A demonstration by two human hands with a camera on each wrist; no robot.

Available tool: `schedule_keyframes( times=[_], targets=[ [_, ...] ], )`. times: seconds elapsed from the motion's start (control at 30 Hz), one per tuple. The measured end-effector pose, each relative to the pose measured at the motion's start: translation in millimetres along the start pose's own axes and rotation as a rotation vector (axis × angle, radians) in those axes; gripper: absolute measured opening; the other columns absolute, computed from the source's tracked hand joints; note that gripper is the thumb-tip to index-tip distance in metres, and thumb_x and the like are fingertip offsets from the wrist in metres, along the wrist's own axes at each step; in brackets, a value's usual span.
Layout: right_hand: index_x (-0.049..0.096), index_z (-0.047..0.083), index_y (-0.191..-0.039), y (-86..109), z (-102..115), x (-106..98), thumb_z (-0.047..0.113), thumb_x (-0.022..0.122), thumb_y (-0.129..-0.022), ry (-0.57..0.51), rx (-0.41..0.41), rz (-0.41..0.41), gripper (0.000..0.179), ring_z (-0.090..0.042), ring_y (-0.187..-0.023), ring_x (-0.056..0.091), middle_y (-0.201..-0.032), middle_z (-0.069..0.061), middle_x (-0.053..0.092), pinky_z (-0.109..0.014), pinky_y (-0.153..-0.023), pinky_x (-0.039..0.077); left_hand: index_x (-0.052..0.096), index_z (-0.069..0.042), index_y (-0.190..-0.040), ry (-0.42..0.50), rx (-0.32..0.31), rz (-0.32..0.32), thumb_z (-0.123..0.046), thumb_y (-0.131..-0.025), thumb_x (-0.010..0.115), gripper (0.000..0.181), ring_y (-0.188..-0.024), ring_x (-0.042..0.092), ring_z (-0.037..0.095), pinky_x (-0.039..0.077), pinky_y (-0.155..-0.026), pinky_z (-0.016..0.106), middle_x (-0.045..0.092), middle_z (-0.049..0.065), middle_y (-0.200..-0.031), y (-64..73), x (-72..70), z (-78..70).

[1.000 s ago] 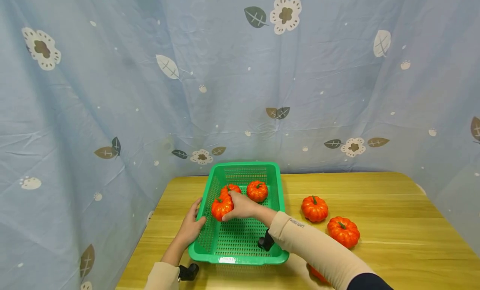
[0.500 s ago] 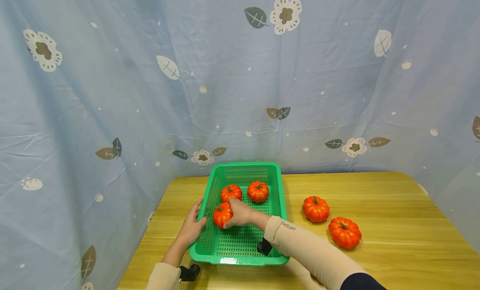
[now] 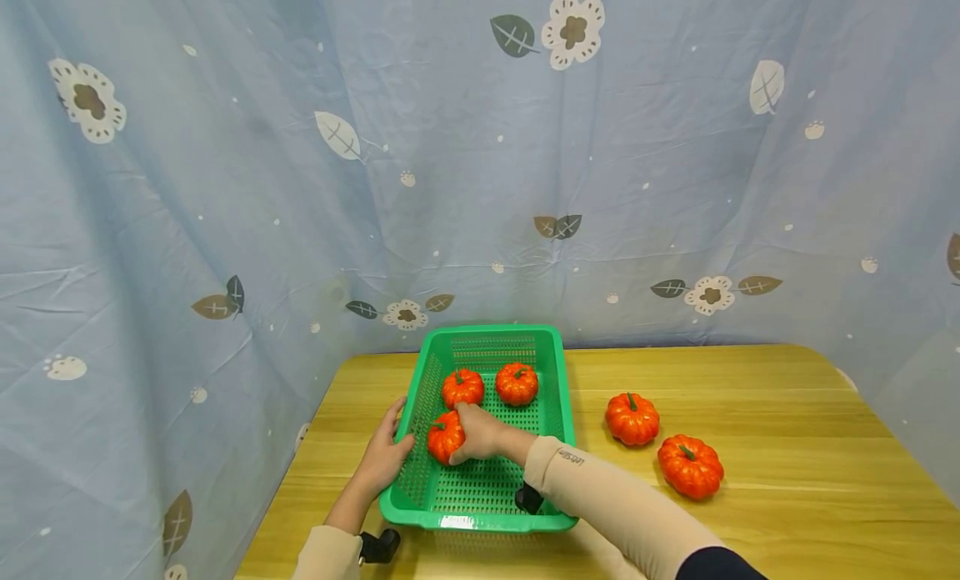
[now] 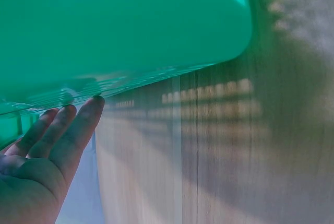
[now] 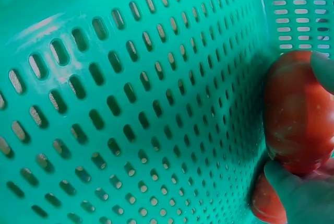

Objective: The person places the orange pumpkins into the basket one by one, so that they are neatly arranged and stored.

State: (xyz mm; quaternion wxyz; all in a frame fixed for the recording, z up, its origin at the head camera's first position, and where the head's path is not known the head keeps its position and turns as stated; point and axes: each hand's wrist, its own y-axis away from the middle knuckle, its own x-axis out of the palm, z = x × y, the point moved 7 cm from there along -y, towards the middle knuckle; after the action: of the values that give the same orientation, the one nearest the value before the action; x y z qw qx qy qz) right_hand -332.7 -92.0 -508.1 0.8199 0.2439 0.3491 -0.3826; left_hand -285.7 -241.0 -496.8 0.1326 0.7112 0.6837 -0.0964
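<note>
Our right hand (image 3: pixel 480 432) curls around small orange toy pumpkin (image 3: pixel 446 437), low against left wall inside green perforated plastic basket (image 3: pixel 487 342). Our left hand (image 3: pixel 384 457), fingers straight, presses basket's outer left rim, likely steadying it on wooden table (image 3: pixel 787 413).

two orange pumpkins (image 3: pixel 632 418) (image 3: pixel 690 465) sit on the wooden table (image 3: pixel 787 447).

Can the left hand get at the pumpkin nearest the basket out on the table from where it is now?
Probably not without moving round. The left hand rests on the green basket's left wall, while that pumpkin sits on the table beyond the basket's right side. The basket and the right arm lie between them.
</note>
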Motion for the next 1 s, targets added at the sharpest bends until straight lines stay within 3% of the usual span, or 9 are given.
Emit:
schedule_keyframes(
  times=[0.23,0.4,0.57,0.9,1.0],
  targets=[
    [0.03,-0.005,-0.142,1.8,-1.6,0.7,0.026,0.081,-0.073,-0.011,0.028,0.015,0.092,-0.031,-0.125,0.047,-0.139,-0.02,0.043,-0.041,-0.102,0.041,0.015,-0.006,-0.151,-0.012,0.007,0.015,0.002,-0.09,0.044,0.069,-0.099,0.06,0.044,0.054,-0.073,0.051,0.044,0.034,-0.134,12.4,0.9,-24.2],
    [0.028,-0.005,-0.143,0.5,-4.5,1.9,0.026,0.081,-0.073,-0.032,0.043,0.025,0.093,-0.032,-0.127,0.045,-0.14,-0.021,0.042,-0.042,-0.103,0.04,0.015,-0.005,-0.151,-0.024,0.014,0.01,0.001,-0.09,0.044,0.068,-0.1,0.06,0.044,0.054,-0.074,0.05,0.044,0.034,-0.133,16.1,0.6,-29.4],
    [0.031,-0.006,-0.14,-0.3,-6.9,4.0,0.026,0.083,-0.071,-0.017,0.042,0.029,0.092,-0.03,-0.122,0.05,-0.132,-0.02,0.049,-0.04,-0.101,0.042,0.015,-0.005,-0.151,-0.021,0.014,0.006,0.001,-0.09,0.044,0.068,-0.099,0.06,0.044,0.054,-0.073,0.05,0.045,0.034,-0.132,14.9,0.8,-27.4],
    [0.031,-0.007,-0.139,-2.4,-8.9,4.8,0.025,0.084,-0.069,-0.024,0.052,0.04,0.093,-0.03,-0.12,0.051,-0.131,-0.021,0.05,-0.04,-0.1,0.043,0.015,-0.009,-0.152,-0.021,0.017,-0.011,0.0,-0.091,0.045,0.068,-0.097,0.062,0.041,0.054,-0.071,0.048,0.047,0.031,-0.131,-1.0,-0.8,1.2],
    [0.031,-0.007,-0.138,-2.0,-8.5,3.9,0.024,0.084,-0.069,-0.037,0.052,0.041,0.093,-0.031,-0.121,0.051,-0.131,-0.021,0.05,-0.04,-0.1,0.043,0.015,-0.011,-0.152,-0.033,0.022,-0.016,-0.001,-0.091,0.046,0.069,-0.097,0.062,0.038,0.055,-0.07,0.046,0.047,0.03,-0.133,-1.2,-0.7,3.6]
  ],
)
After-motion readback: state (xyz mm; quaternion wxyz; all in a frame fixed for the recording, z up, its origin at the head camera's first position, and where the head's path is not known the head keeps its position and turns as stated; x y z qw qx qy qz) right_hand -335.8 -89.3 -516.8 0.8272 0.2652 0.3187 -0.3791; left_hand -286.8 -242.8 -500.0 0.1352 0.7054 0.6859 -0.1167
